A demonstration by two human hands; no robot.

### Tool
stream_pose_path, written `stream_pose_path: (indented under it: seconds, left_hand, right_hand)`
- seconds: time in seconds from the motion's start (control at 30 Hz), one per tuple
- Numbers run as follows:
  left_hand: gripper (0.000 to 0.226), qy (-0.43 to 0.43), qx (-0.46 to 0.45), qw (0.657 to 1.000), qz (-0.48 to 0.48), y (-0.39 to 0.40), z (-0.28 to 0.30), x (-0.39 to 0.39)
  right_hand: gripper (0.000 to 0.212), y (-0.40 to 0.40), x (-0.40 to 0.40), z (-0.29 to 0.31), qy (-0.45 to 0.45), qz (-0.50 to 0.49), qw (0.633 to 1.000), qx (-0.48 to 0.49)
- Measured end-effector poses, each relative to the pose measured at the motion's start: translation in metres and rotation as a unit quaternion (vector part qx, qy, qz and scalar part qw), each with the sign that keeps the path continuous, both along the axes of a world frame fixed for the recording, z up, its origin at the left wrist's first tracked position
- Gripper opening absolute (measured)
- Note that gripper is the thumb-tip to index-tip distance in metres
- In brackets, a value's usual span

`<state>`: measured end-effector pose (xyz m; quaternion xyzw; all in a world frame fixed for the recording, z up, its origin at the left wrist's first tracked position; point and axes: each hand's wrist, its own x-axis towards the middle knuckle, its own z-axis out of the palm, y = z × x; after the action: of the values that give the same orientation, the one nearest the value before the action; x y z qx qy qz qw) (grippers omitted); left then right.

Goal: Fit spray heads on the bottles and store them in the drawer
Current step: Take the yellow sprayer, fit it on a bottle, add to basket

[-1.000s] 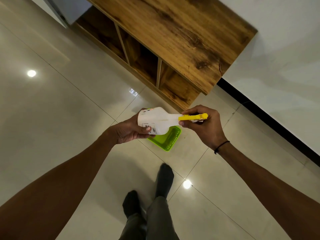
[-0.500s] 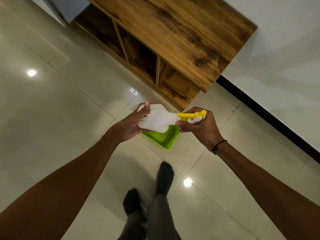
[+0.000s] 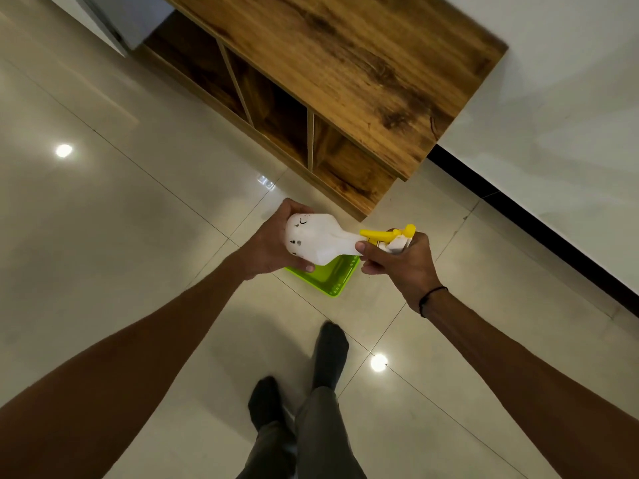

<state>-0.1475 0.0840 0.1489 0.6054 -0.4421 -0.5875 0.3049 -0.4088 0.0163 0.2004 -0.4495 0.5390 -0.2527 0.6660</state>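
Note:
A white spray bottle lies sideways in the air, its base to the left. My left hand wraps around the bottle's wide base. A yellow and white spray head sits at the bottle's neck, and my right hand is closed around it, thumb against the neck. Directly below the bottle a lime-green tray rests on the floor; most of it is hidden behind the bottle and hands.
A low wooden cabinet with three open compartments stands just beyond the hands. A white wall with a black skirting runs along the right. My two feet in dark socks stand on the glossy tiled floor below the tray.
The bottle has turned in my left hand, so its label side has rotated away. My right hand and the spray head have shifted slightly rightward and lower.

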Motion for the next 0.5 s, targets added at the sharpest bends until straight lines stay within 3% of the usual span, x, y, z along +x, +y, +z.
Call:
stream_pose_path:
  seconds: [0.1,0.17,0.23,0.3,0.33,0.43,0.5]
  left_hand:
    - [0.094,-0.001,-0.019,0.999,0.039,0.004,-0.008,-0.012]
    - [0.073,0.119,0.058,0.985,0.114,0.003,-0.006,-0.012]
    - [0.078,0.234,0.182,0.943,0.153,-0.001,-0.006,-0.011]
    - [0.089,0.239,0.253,0.928,0.135,-0.004,-0.002,-0.009]
    - [0.084,0.229,0.268,0.927,0.127,-0.005,0.001,-0.008]
    - [0.053,0.27,0.251,0.922,0.118,-0.005,0.001,-0.003]
    - [0.05,0.323,0.203,0.918,0.105,-0.001,-0.003,0.006]
  right_hand:
    - [0.016,-0.002,0.003,0.0,-0.013,-0.005,1.0,-0.005]
    - [0.019,-0.005,0.003,0.001,-0.008,-0.003,1.0,-0.021]
    - [0.014,-0.006,0.002,0.001,-0.011,-0.001,1.0,-0.026]
    - [0.013,-0.006,0.001,0.002,-0.015,0.009,0.999,-0.027]
    - [0.014,-0.006,0.001,0.003,-0.014,0.018,0.999,-0.029]
    - [0.014,-0.008,-0.004,0.005,-0.011,0.021,0.999,-0.021]
    - [0.015,-0.01,-0.009,0.004,-0.012,0.008,1.0,0.0]
